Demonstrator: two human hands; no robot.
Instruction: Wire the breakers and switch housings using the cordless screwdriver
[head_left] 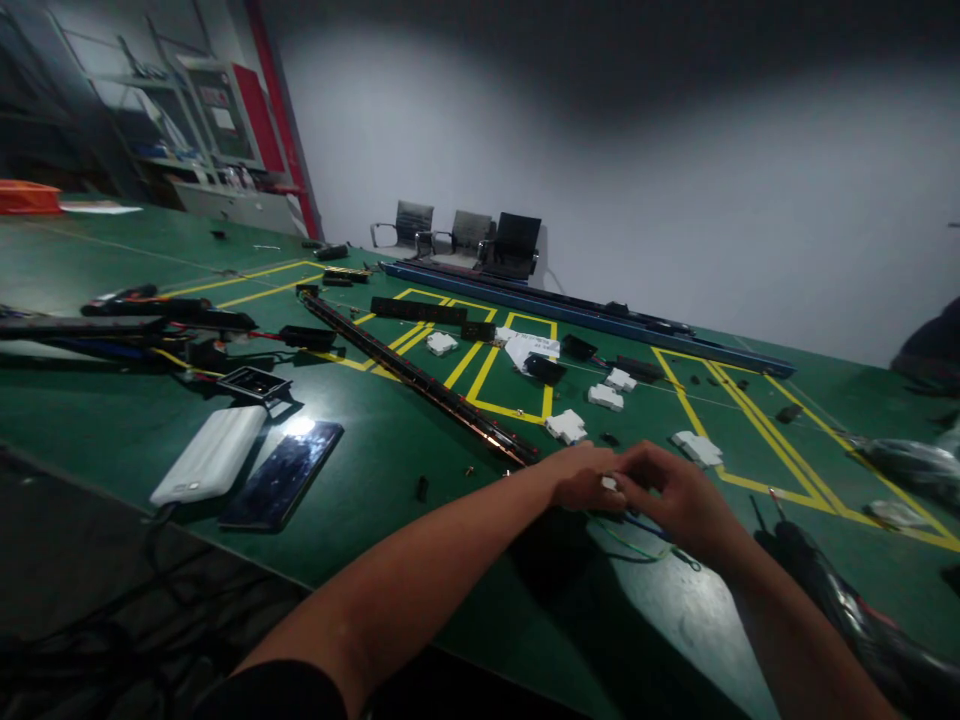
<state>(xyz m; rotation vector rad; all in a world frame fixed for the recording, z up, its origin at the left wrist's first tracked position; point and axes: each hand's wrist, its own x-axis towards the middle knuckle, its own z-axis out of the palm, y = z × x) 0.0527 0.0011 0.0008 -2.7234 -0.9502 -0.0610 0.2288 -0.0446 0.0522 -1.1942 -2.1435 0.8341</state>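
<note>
My left hand and my right hand meet low over the green table, right of the middle. Both have closed fingers around a small white piece, mostly covered by the fingers. Thin green and blue wires trail beneath my right hand, with a ring-shaped end at the right. Just beyond the hands lies a white block. A long dark strip with copper-coloured edges runs diagonally towards my left hand.
A white power bank and a phone lie at the left near the front edge. Long blue rails line the back. A black-wrapped bundle sits by my right forearm.
</note>
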